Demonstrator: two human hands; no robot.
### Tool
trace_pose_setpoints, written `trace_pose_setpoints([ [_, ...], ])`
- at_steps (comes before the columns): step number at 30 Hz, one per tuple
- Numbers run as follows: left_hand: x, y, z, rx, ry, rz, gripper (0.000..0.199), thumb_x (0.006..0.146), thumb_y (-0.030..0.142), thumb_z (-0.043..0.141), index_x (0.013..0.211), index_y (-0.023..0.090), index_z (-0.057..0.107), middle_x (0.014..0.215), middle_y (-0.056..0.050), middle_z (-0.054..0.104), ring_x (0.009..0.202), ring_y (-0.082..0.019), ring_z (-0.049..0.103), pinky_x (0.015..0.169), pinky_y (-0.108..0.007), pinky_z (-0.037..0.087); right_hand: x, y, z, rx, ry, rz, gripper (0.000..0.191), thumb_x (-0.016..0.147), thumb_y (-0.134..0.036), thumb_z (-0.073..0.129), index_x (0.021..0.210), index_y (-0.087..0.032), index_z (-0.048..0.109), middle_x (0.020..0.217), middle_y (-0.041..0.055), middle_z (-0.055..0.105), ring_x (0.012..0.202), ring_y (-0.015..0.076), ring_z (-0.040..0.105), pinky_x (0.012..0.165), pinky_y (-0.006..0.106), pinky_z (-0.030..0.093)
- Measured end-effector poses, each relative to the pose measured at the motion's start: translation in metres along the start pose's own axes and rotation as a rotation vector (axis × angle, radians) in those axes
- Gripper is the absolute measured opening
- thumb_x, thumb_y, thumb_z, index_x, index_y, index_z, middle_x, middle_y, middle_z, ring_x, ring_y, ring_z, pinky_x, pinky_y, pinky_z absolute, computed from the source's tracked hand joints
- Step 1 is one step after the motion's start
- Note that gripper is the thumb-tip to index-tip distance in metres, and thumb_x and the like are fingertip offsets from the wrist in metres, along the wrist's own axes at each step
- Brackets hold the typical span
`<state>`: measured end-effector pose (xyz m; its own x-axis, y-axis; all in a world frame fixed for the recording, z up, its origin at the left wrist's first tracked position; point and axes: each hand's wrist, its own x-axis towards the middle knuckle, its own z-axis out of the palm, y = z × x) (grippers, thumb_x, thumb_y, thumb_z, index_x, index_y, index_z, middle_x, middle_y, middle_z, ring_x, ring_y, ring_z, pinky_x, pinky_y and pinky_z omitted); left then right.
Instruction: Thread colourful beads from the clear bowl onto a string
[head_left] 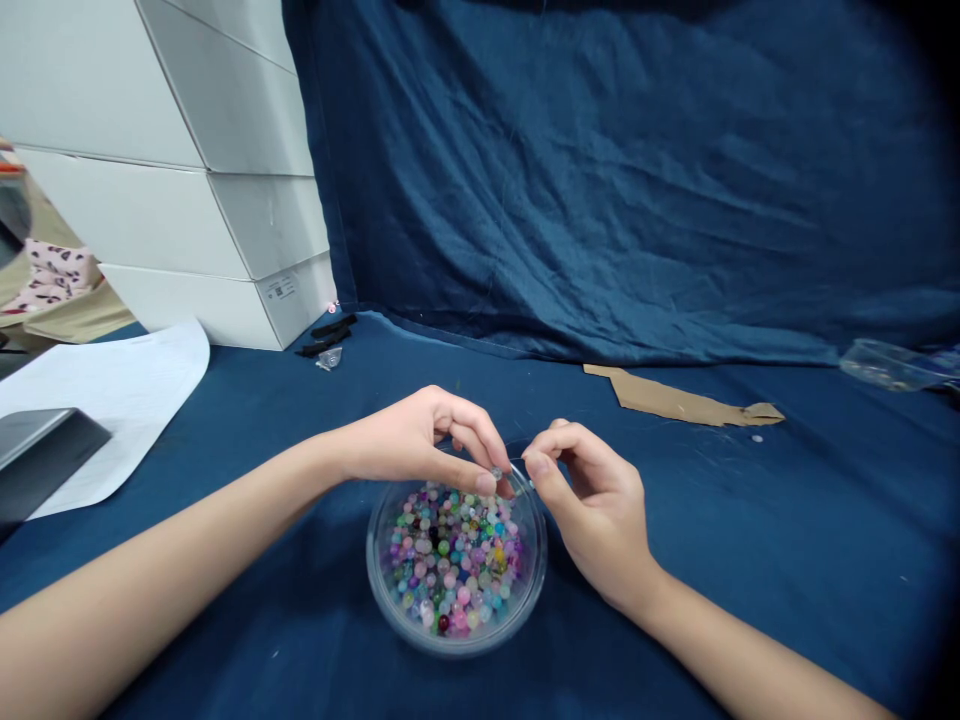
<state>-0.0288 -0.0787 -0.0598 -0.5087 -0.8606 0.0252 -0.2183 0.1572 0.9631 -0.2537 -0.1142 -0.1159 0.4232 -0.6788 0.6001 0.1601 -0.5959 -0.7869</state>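
Observation:
A clear round plastic bowl stands in front of me with many small multicoloured beads inside. Above its far rim, my left hand pinches a pale clear bead between thumb and fingertips. My right hand is beside the bowl's right rim, thumb and index finger pressed together on what looks like a thin thread. The thread is faint and runs toward the left fingertips. Whether it passes through the bead I cannot tell.
White boxes are stacked at the back left, near a white sheet and a dark grey object. Small black items lie behind. A torn cardboard strip and a clear plastic bag lie right, before a blue curtain.

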Motion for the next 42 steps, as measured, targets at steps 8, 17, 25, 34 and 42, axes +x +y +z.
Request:
trace_pose_setpoints([
  [8,0.0001,-0.0005,-0.0007,0.008,0.002,-0.005,0.022,0.082,0.027,0.086,0.098,0.015,0.077,0.099,-0.011,0.081,0.097,-0.026,0.078,0.09,-0.037,0.059,0.0007,0.0007,0.0001,-0.015,0.006,-0.003,0.014,0.101,-0.024,0.065,0.087,-0.023,0.065,0.076,-0.0022,0.058,0.072,0.0157,0.05,0.07,0.031,0.041],
  [17,0.0013,-0.0026,-0.0006,0.004,0.012,0.001,0.024,0.084,0.028,0.085,0.098,0.015,0.071,0.1,-0.012,0.082,0.099,-0.024,0.077,0.087,-0.034,0.055,0.0005,0.0001,-0.0001,-0.059,-0.006,-0.034,0.014,0.098,-0.02,0.064,0.084,-0.023,0.064,0.071,-0.0033,0.053,0.068,0.0154,0.046,0.068,0.031,0.039],
  [25,0.0027,-0.0019,-0.0009,0.142,0.047,0.064,0.021,0.086,0.031,0.084,0.097,0.016,0.074,0.098,-0.005,0.081,0.088,-0.016,0.07,0.076,-0.027,0.043,0.0019,0.0012,0.0003,-0.129,-0.021,-0.068,0.014,0.094,-0.016,0.064,0.082,-0.022,0.062,0.067,-0.0053,0.044,0.063,0.0137,0.044,0.064,0.031,0.037],
  [34,0.0024,-0.0035,-0.0008,0.146,0.031,0.056,0.02,0.087,0.032,0.082,0.102,0.018,0.081,0.099,-0.005,0.079,0.094,-0.019,0.071,0.085,-0.028,0.052,0.0025,0.0023,0.0004,-0.211,-0.05,-0.086,0.013,0.089,-0.014,0.063,0.079,-0.021,0.061,0.065,-0.0055,0.041,0.061,0.0139,0.043,0.061,0.031,0.037],
  [42,0.0023,-0.0055,-0.0001,0.066,0.079,-0.039,0.027,0.084,0.038,0.085,0.099,0.016,0.082,0.092,-0.008,0.08,0.087,-0.021,0.074,0.076,-0.026,0.057,0.0025,0.0039,0.0008,-0.26,-0.044,-0.088,0.011,0.091,-0.016,0.065,0.081,-0.021,0.064,0.064,-0.006,0.041,0.061,0.0136,0.044,0.063,0.031,0.037],
])
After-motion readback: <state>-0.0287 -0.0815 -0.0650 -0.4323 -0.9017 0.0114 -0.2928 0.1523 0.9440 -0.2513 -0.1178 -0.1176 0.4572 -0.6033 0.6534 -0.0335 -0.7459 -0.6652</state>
